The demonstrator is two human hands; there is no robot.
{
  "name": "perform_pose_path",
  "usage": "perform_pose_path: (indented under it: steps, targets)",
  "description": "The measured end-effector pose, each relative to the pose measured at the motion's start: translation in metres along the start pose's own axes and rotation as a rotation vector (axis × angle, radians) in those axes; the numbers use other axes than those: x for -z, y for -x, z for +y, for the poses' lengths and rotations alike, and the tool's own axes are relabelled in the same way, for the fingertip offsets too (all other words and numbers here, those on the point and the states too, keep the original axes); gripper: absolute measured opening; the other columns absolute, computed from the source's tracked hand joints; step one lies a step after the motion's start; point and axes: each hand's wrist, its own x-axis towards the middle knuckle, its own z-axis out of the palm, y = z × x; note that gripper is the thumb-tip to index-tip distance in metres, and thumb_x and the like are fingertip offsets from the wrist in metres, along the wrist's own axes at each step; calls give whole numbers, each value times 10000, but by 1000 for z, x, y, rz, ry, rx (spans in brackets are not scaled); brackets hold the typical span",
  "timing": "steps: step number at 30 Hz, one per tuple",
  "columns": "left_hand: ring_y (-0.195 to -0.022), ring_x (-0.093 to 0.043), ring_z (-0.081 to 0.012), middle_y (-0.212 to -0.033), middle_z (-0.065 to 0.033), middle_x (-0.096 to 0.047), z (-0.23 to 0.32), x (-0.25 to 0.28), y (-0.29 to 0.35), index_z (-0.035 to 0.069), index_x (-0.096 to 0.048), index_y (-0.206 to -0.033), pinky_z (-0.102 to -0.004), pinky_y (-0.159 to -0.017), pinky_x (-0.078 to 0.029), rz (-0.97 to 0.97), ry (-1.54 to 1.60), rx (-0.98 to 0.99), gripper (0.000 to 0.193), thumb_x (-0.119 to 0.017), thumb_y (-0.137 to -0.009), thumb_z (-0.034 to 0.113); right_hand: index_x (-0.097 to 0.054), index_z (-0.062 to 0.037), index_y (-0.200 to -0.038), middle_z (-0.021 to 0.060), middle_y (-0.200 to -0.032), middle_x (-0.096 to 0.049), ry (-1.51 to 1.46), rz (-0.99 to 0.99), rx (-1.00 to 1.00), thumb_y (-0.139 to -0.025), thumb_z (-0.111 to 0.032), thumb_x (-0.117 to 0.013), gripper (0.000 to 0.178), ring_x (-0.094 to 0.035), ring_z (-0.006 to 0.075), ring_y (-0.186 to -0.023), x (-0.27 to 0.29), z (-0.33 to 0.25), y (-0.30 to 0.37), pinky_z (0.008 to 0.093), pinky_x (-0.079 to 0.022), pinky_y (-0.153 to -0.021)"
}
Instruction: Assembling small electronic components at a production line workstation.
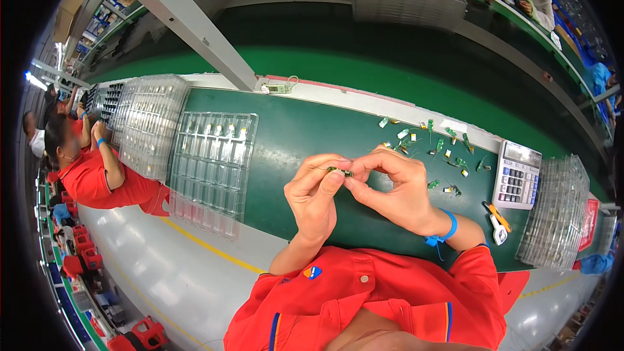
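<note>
A small green circuit board (340, 171) is pinched between the fingertips of both my hands, above the green bench. My left hand (313, 193) grips its left end with thumb and forefinger. The thumb and forefinger of my right hand (392, 185), whose wrist wears a blue strap (448, 226), close at its right end. Fingers cover part of the board. Several similar small boards with wires (448, 149) lie loose beyond my right hand. To the left, a clear plastic tray (214, 156) has small parts in its far row of compartments.
Stacked clear trays stand at left (146, 123) and right (556, 214). A calculator (517, 175) and orange-and-white cutters (498, 223) lie at right. Behind a white ledge (364, 101) runs a green conveyor (292, 58). A metal post (188, 19) rises there. A co-worker in red (97, 172) sits at left.
</note>
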Motion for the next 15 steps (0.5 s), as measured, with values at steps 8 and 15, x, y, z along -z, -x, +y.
perform_pose_path:
  steps: [8, 15]
  targets:
    - [-1010, -552, -195, -1078, -124, -568, -2, 2, -3, -57, -650, -1017, -316, -874, -442, -20, 158, 173, 173, -612, -863, 13, -641, 34, -926, 66, -853, -637, -152, -32, -162, -791, 19, -702, 149, -594, 113, -764, 2, 1, 0, 261, -516, -729]
    - [-996, -556, -192, -1060, -106, -559, -2, 8, -7, -51, -622, -1029, -310, -866, -444, -40, 52, 78, 173, -593, -873, 18, -637, 38, -968, 69, -889, -641, -249, -22, -302, -804, 1, -701, 180, -608, 104, -823, 3, -2, -3, 266, -519, -804]
